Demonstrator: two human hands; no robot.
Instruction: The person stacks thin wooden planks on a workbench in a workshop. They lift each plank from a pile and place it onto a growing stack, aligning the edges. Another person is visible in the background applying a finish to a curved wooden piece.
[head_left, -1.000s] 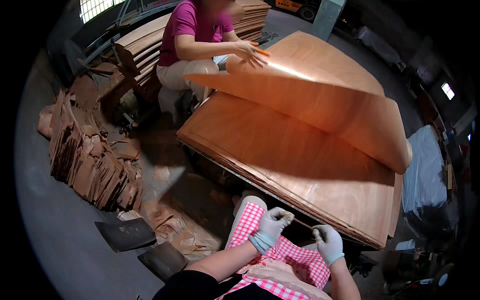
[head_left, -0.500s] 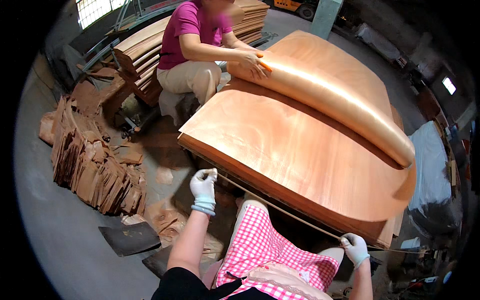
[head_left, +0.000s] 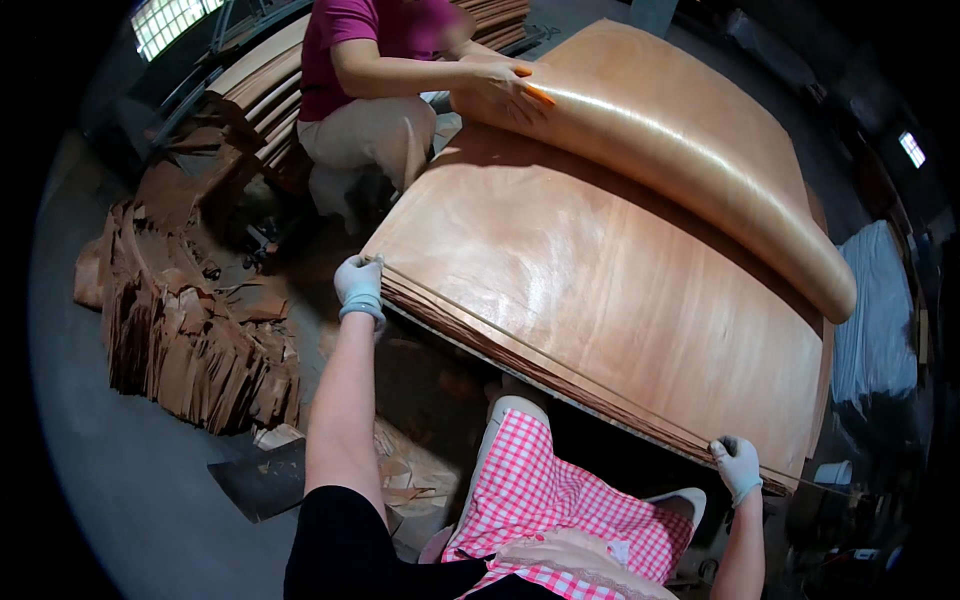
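A thin tan strip (head_left: 548, 351), a cord or a narrow band, runs taut between my two gloved hands. It lies along the near edge of a broad stack of reddish-brown wood veneer sheets (head_left: 560, 270). My left hand (head_left: 359, 286) pinches one end at the stack's left corner. At the right end of the same edge, my right hand (head_left: 738, 467) is closed on the strip, whose thin tail trails off to the right. Farther back, a large veneer roll (head_left: 690, 170) lies across the stack.
Across the stack at the left, a seated co-worker in a purple shirt (head_left: 345, 70) rests a hand (head_left: 508, 90) with orange on its fingers on the roll. Torn veneer scraps (head_left: 190, 330) are piled at left. A plastic-covered pile (head_left: 872, 310) stands at right.
Both my hands have moved forward, the left also leftward and the right slightly rightward. The strip has gone from before the stack's near edge onto that edge.
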